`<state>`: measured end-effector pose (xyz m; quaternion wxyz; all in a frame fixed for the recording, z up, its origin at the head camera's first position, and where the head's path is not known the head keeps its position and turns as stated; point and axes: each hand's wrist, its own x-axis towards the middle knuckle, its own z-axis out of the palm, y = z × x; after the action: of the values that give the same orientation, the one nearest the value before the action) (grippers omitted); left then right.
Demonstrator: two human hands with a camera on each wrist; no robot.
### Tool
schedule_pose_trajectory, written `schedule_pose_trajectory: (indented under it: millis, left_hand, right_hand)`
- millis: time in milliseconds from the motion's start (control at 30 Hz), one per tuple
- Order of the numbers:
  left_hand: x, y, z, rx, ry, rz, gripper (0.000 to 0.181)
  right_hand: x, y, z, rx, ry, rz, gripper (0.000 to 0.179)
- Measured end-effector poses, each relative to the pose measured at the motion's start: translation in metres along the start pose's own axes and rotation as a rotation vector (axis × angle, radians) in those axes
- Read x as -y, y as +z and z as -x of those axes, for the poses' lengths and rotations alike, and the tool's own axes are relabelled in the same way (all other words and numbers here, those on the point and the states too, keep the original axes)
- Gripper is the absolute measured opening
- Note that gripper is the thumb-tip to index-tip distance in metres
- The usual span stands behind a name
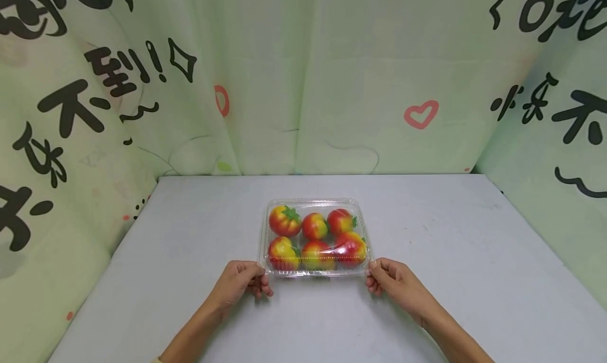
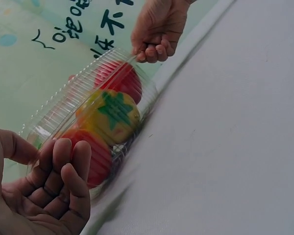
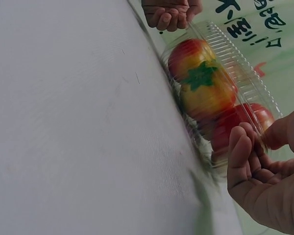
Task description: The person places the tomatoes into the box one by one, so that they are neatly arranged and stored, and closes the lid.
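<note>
A clear plastic clamshell box (image 1: 310, 202) sits on the table, several red-and-yellow tomato-like fruits (image 1: 285, 222) with green leafy tops inside it in two rows. Its lid covers them. My left hand (image 1: 245, 278) pinches the rim at the front left corner between thumb and forefinger; the right hand (image 1: 391, 277) does likewise at the front right corner. In the left wrist view, the left hand (image 2: 49, 191) has its other fingers loosely bent below the ridged rim (image 2: 59, 108). The right wrist view has the right hand (image 3: 269, 178) with its thumb on the rim's edge.
The white table (image 1: 427, 236) extends around the box on all sides. Pale green curtains (image 1: 355, 78) with dark lettering and red hearts hang behind it and along both sides.
</note>
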<state>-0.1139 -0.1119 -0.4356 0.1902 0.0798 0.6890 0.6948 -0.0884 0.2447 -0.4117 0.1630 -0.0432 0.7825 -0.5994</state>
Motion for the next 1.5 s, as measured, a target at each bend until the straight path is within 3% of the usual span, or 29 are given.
schedule_pose_trajectory:
  millis: [267, 533, 800, 1267, 1500]
  left_hand:
    - [0.003, 0.0016, -0.0003, -0.034, 0.019, 0.027, 0.031]
    - [0.0045, 0.002, -0.0014, -0.019, 0.037, 0.065, 0.037]
    - [0.0025, -0.0001, -0.0005, 0.005, 0.043, 0.09, 0.031]
    - [-0.0035, 0.0005, 0.0038, -0.065, 0.014, 0.017, 0.029]
    - [-0.0008, -0.0015, 0.0016, -0.027, -0.054, 0.169, 0.021]
  right_hand:
    - [0.0025, -0.0002, 0.0016, 0.015, -0.013, 0.012, 0.033]
    - [0.0039, 0.0003, 0.0019, 0.017, -0.013, 0.018, 0.032]
    - [0.0055, 0.0016, 0.001, 0.007, -0.015, 0.024, 0.032]
    - [0.0081, 0.0043, 0.0021, -0.002, 0.014, 0.021, 0.033]
    - [0.0086, 0.0053, 0.0018, -0.001, 0.027, 0.008, 0.033]
